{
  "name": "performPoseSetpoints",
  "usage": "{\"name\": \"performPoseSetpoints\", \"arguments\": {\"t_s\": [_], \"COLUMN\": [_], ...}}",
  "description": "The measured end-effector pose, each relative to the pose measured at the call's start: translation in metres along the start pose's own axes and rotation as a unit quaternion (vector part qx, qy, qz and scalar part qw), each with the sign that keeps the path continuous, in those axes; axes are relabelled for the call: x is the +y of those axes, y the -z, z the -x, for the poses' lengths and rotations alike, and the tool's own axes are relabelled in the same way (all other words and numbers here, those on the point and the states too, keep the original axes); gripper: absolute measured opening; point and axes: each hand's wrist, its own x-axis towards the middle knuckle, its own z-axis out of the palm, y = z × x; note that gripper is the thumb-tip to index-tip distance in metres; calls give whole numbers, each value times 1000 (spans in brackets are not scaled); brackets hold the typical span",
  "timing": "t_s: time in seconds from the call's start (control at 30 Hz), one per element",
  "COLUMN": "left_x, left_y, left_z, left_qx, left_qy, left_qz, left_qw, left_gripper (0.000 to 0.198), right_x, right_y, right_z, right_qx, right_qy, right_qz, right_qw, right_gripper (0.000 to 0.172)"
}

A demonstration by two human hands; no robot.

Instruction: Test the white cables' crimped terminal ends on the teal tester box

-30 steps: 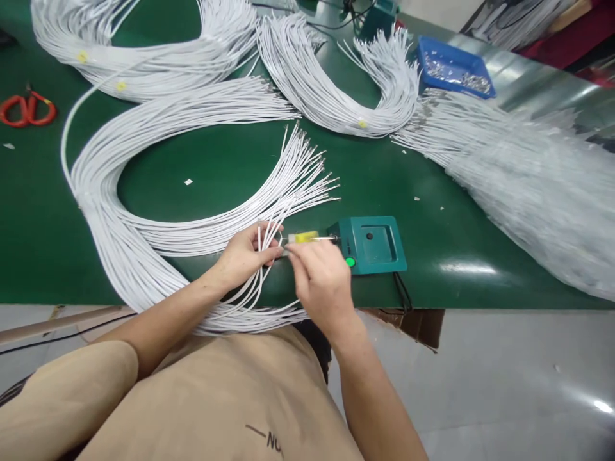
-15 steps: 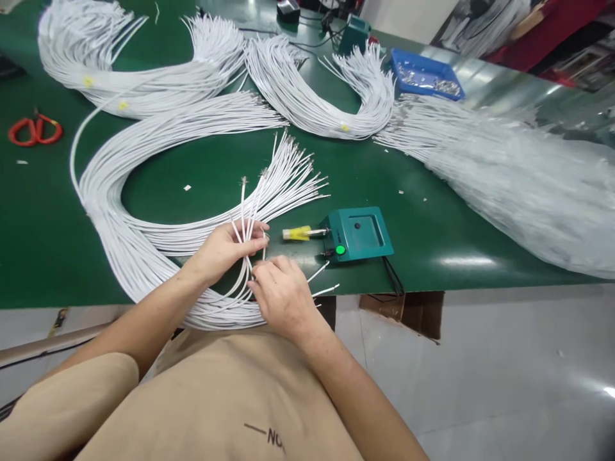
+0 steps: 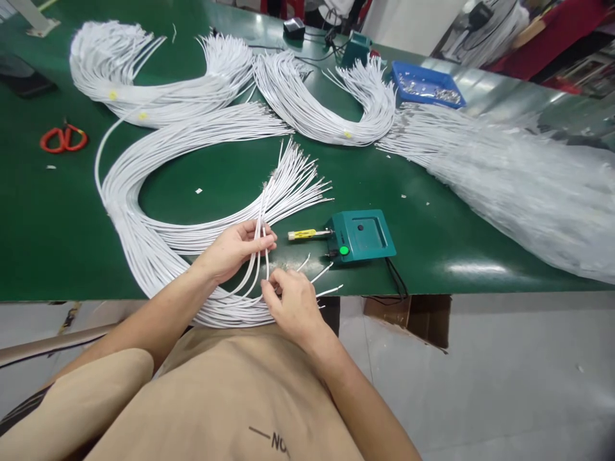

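Note:
My left hand [image 3: 243, 248] is closed around a few white cables [image 3: 260, 214], between thumb and fingers. Their frayed ends stick up above the hand. Just below and to the right, my right hand [image 3: 294, 302] has thumb and forefinger pinched at a white cable running down from the left hand; its other fingers are curled. Several loose cable ends poke out to the right beyond this hand. Both hands are over the near side of a large curved bundle of white cables [image 3: 123, 192]. A teal device [image 3: 362, 237] with a green button and a yellow-labelled rod stands to their right.
Red-handled scissors [image 3: 64, 139] lie on the green table [image 3: 62, 230] at left. More cable bundles [image 3: 331, 125] and a blue tray [image 3: 426, 85] of small metal parts are behind. Plastic-wrapped cables [image 3: 509, 186] stretch along the right. A cardboard box [image 3: 427, 320] sits below the edge.
The cables in my left hand have drawn closer together, with fewer spread out above it. My right hand has shifted slightly away from the left. The whole view has moved a little.

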Motion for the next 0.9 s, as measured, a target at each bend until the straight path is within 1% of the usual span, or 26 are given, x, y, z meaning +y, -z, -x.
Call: {"name": "performPoseSetpoints", "arguments": {"t_s": [0.07,0.13,0.2,0.23,0.3,0.4,0.47,0.6,0.63,0.67,0.77,0.8,0.83,0.87,0.9], "left_x": [-3,-5,-6,-6,-5,-4,-5,-6,-6,-6,-6,-6,-5,-5,-5], "left_y": [-2,-5,-9,-12,-17,-22,-22,-19,-18,-18,-18,-19,-20,-21,-21], "left_z": [-1,-2,-1,0,3,8,9,9,8,8,7,7,7,8,8], "left_qx": [23,38,44,46,48,44,32,17,17,20,37,38,34,24,10], "left_qy": [-27,-58,-75,-80,-90,-97,-93,-91,-92,-94,-105,-108,-108,-106,-102], "left_qz": [-17,-41,-73,-89,-120,-151,-156,-131,-125,-121,-135,-140,-141,-134,-123], "left_qw": [999,997,994,992,988,983,983,987,988,988,985,983,984,985,987], "left_gripper": [34,40,41,41,40,40,39,28,26,25,23,23,24,24,24], "right_x": [1,3,5,5,6,5,5,4,4,5,6,6,7,8,9], "right_y": [9,21,30,33,35,33,31,30,29,27,21,19,19,19,20], "right_z": [-4,-12,-22,-28,-37,-45,-47,-47,-47,-47,-48,-49,-50,-51,-52], "right_qx": [-1,45,102,115,110,100,98,93,90,80,29,16,11,11,12], "right_qy": [-21,-47,-63,-67,-74,-97,-116,-148,-155,-163,-197,-205,-209,-208,-204], "right_qz": [-55,-124,-198,-230,-276,-310,-359,-465,-496,-535,-658,-682,-694,-698,-695], "right_qw": [998,990,973,964,952,940,921,868,850,825,726,702,689,686,689], "right_gripper": [24,23,20,19,20,21,19,14,14,13,15,16,17,16,16]}}
